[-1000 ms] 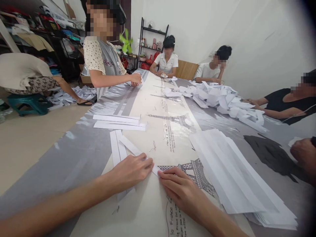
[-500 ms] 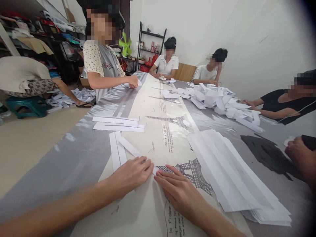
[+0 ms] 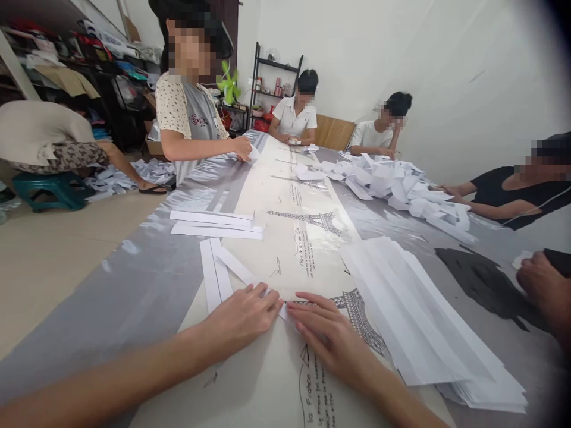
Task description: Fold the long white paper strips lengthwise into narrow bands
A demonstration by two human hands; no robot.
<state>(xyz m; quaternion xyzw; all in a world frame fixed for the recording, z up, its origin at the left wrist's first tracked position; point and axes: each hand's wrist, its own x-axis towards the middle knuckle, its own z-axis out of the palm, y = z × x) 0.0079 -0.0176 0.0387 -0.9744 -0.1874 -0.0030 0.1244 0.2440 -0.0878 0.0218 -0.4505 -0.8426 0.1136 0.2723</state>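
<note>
A long table (image 3: 147, 267) covered with a tower-printed cloth is shown. A large stack of white sheets (image 3: 423, 321) lies at the right, a loose heap of folded paper (image 3: 401, 184) beyond it. Near the front edge, a narrow paper strip (image 3: 236, 267) is pressed flat on the cloth under both hands: the left hand (image 3: 241, 315) and the right hand (image 3: 325, 339) lie open, fingertips on the strip's near end, nothing clasped.
</note>
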